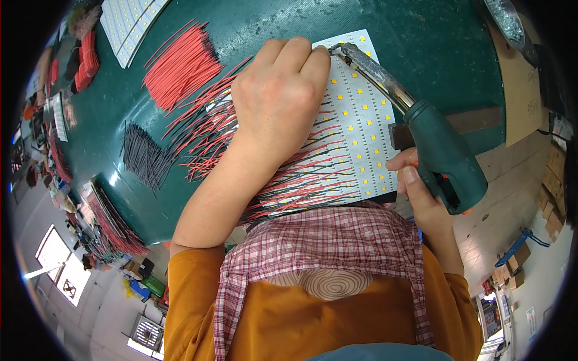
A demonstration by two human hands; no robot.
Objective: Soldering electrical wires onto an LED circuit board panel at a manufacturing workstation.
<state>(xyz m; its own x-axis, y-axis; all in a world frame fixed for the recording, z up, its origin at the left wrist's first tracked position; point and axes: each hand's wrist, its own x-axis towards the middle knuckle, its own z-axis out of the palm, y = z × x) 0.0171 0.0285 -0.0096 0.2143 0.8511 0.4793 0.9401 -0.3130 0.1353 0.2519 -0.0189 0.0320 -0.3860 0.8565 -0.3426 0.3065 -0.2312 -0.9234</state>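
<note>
A white LED circuit board (368,129) with rows of small yellow LEDs lies on the green work surface. Many red and black wires (313,162) stretch leftward from it in rows. My left hand (280,90) is closed in a fist-like pinch over the board's far left part; its fingertips and whatever they hold are hidden beneath it. In my right hand (421,192) is a green soldering gun (442,147), gripped by its handle, a finger at the orange trigger. Its metal barrel slants over the board, with the tip at the far edge beside my left knuckles.
Loose red wires (183,69) lie in a pile at the far left, a black wire pile (144,157) nearer. More boards (129,27) sit at the back left. A dark bar (469,120) lies right of the board. Wired boards are stacked (111,222) at the left edge.
</note>
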